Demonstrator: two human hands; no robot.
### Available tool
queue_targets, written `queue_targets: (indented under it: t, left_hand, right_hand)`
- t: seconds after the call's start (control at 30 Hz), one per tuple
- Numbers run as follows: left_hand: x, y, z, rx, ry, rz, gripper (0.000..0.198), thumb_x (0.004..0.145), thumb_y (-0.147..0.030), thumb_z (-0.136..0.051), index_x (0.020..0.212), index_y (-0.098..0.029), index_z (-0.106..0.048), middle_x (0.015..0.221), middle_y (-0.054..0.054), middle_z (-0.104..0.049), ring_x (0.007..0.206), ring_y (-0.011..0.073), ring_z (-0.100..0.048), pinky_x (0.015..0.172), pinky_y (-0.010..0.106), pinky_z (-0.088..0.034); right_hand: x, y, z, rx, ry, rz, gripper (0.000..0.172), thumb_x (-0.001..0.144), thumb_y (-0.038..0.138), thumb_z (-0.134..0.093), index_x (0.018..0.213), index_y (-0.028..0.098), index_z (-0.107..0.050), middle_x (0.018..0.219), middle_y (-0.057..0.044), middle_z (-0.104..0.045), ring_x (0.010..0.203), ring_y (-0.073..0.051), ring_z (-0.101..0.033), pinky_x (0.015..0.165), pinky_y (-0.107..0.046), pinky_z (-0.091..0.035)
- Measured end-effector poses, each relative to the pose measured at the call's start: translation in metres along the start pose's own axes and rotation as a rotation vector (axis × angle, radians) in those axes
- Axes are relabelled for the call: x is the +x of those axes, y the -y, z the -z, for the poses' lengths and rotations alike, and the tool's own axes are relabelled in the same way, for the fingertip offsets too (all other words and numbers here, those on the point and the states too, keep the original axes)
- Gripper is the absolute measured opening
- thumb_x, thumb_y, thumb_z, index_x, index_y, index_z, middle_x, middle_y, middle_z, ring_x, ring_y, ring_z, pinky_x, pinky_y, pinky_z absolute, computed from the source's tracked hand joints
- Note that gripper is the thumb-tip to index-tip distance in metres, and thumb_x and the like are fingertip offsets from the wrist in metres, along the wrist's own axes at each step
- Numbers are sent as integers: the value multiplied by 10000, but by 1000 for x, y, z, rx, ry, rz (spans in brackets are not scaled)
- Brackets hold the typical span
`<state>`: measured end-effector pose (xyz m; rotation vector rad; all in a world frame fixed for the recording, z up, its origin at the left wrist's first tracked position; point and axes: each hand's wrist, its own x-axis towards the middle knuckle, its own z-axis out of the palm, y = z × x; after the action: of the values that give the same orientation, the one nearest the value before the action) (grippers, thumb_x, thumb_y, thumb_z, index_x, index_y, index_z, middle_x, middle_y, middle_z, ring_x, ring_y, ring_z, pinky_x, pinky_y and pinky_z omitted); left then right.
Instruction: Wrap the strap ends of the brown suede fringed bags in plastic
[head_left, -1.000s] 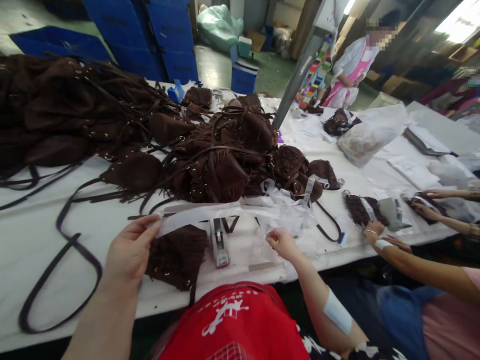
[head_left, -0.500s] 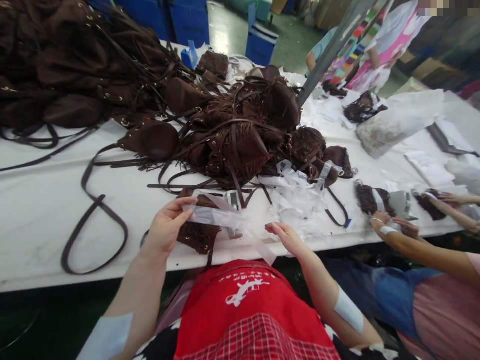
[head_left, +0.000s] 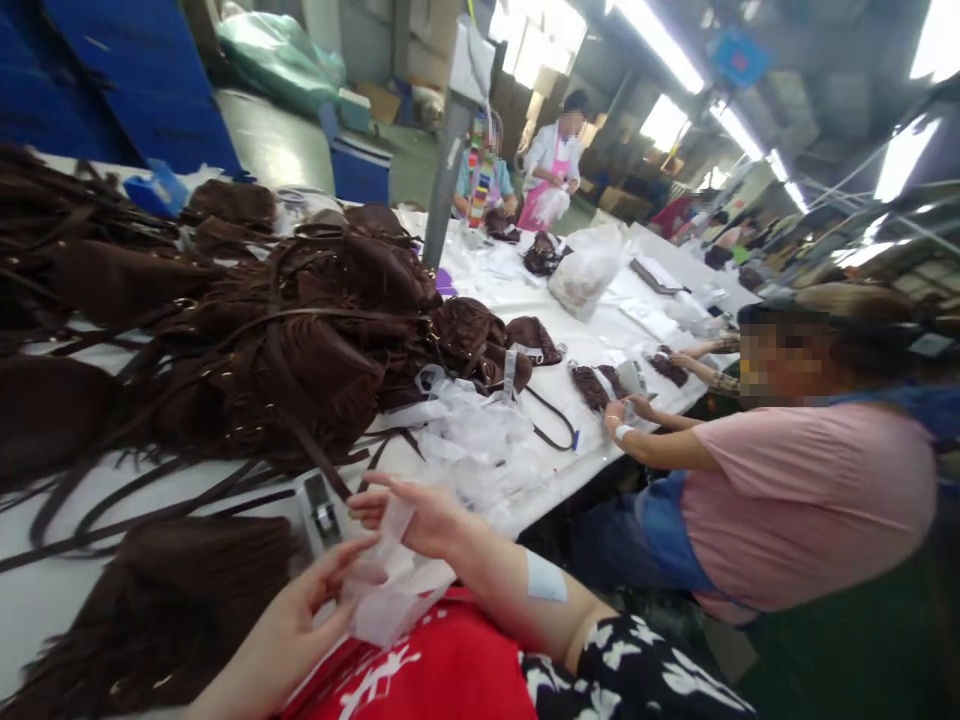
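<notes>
A translucent white plastic strip (head_left: pixel 397 595) hangs crumpled between my hands, in front of the red apron. My left hand (head_left: pixel 311 600) has its fingers and thumb closed on the strip's near side. My right hand (head_left: pixel 416 515) faces it with fingers stretched out and apart, and one end of the strip lies against its palm. A dark brown fringed bag (head_left: pixel 165 590) lies on the table left of my left hand. Just beyond my fingertips stands a small grey metal device (head_left: pixel 319 510), partly covered by a brown strap.
A heap of brown fringed bags with long straps (head_left: pixel 300 370) fills the left side. Loose translucent strips (head_left: pixel 480 430) lie right of it. A co-worker in a pink shirt (head_left: pixel 810 500) handles another bag (head_left: pixel 596 385) at right. A grey post (head_left: pixel 448 180) rises at the table's far side.
The view has swung up and to the right. My hands have come together, and the strip, earlier stretched out from my left hand, is now bunched between them.
</notes>
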<state>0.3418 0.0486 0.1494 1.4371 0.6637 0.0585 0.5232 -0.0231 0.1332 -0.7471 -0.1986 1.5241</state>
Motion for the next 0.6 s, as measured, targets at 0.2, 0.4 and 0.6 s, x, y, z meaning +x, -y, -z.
queue_targets:
  t: [0.2, 0.4, 0.6]
  left_hand:
    - [27, -6, -8, 4, -282, 70, 544, 645, -274, -634, 1172, -163, -556, 801, 42, -690, 813, 242, -665, 738, 331, -515]
    - [-3, 40, 3, 179, -269, 271, 377, 555, -162, -464, 879, -162, -657, 662, -2, -605, 591, 154, -529, 568, 257, -399]
    - [-80, 119, -40, 64, -380, 519, 135, 593, -236, -589, 681, -166, -662, 607, 13, -595, 592, 180, -547, 551, 272, -401]
  right_hand:
    - [-33, 65, 49, -78, -223, 211, 322, 842, 414, -586, 1091, 216, -633, 979, -31, -713, 941, -193, -646, 993, -375, -420]
    - [-48, 67, 106, -341, -259, 125, 460, 857, 561, -522, 1197, 260, -592, 1159, -67, -671, 1090, -243, -615, 1007, -432, -431]
    - [-41, 48, 132, -363, -216, -87, 424, 838, 527, -583, 1123, 219, -644, 1091, -96, -701, 1037, -256, -646, 1011, -445, -430]
